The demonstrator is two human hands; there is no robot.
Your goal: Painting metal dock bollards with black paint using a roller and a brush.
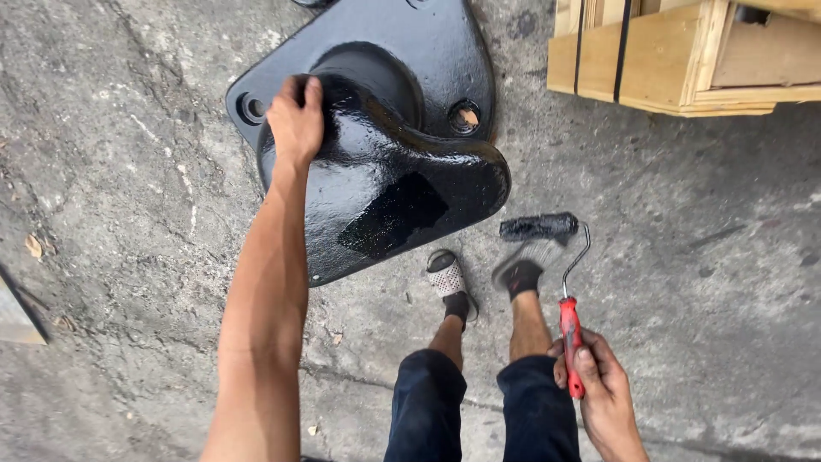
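Observation:
A large black metal casting [385, 162] with bolt holes stands on the concrete floor, glossy with wet black paint. My left hand [296, 120] grips its upper left rim, arm stretched out. My right hand [590, 376] is closed on the red handle of a small paint roller [540, 228]. The roller's black, paint-soaked sleeve hangs just right of the casting's lower edge, above my feet, not touching the casting.
My two legs in dark rolled trousers and sandals [449, 278] stand right below the casting. A strapped wooden crate [676, 60] sits at the top right. Rough cracked concrete floor [128, 239] lies all around; a pale board edge [17, 321] shows at the far left.

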